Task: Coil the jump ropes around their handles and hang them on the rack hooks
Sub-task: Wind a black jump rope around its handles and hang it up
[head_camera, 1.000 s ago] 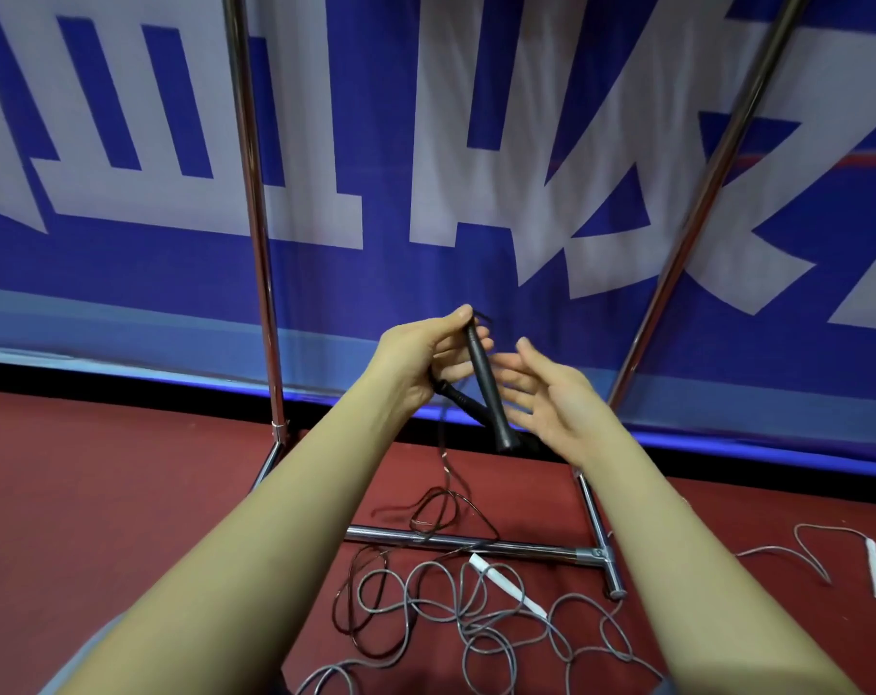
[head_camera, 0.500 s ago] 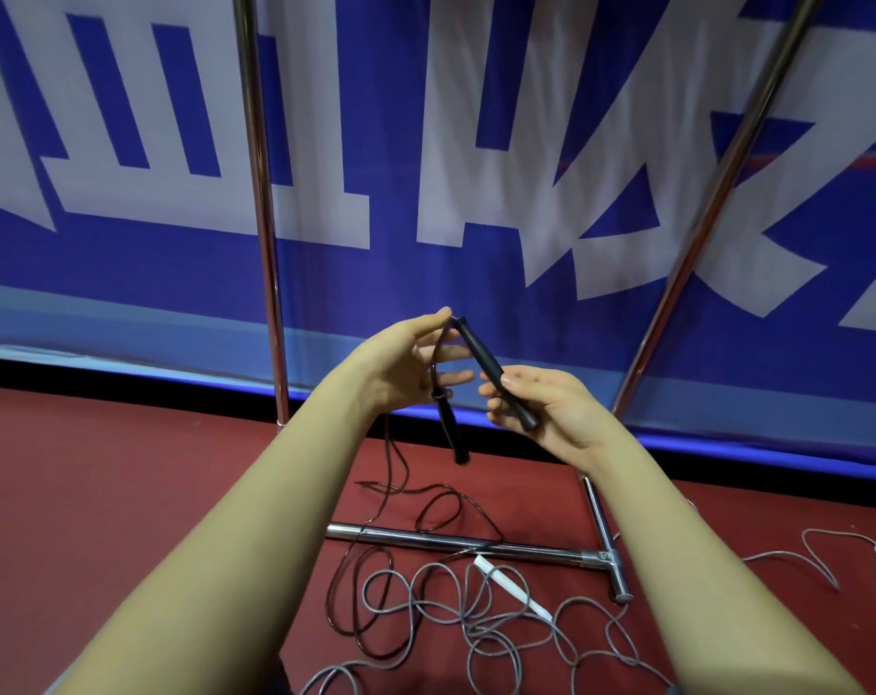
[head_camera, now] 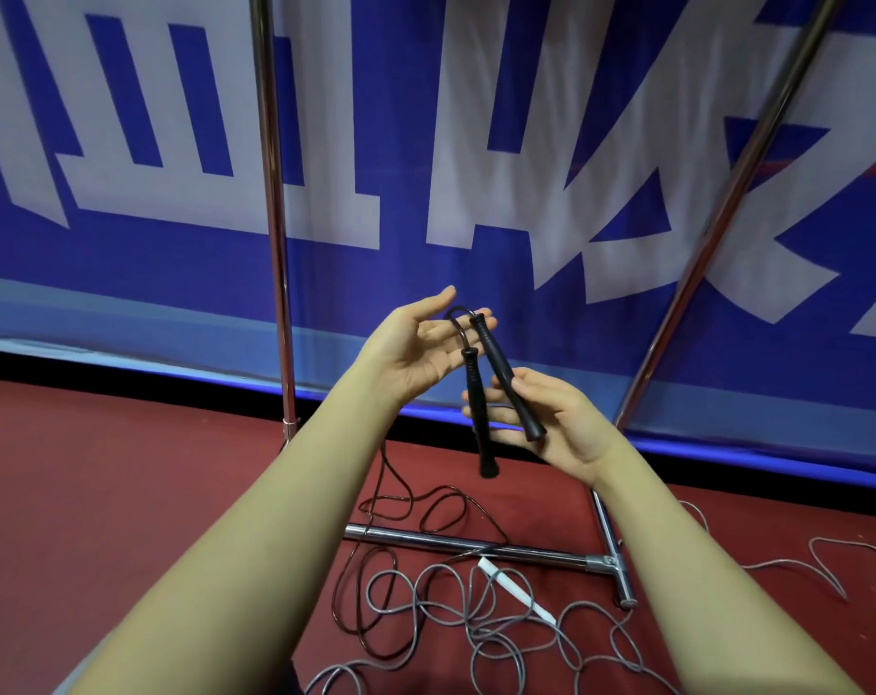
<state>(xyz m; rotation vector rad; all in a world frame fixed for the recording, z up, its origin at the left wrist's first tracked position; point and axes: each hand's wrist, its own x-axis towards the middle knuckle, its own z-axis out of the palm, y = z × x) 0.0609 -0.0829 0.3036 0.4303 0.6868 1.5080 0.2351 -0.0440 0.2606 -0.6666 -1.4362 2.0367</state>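
At frame centre the right hand (head_camera: 551, 423) pinches two slim black jump-rope handles (head_camera: 506, 378) between thumb and fingers, their tops crossing just beside the left hand (head_camera: 416, 353), whose fingers lie straight and relaxed. The thin black cord (head_camera: 401, 504) trails down over the chrome rack base (head_camera: 476, 544), beside a tangled grey rope (head_camera: 476, 619) on the red floor (head_camera: 100, 494).

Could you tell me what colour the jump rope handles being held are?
Black handles, clearest in the head view.

The left hand (head_camera: 416, 351) has opened, both black handles (head_camera: 506, 378) now nearly parallel.
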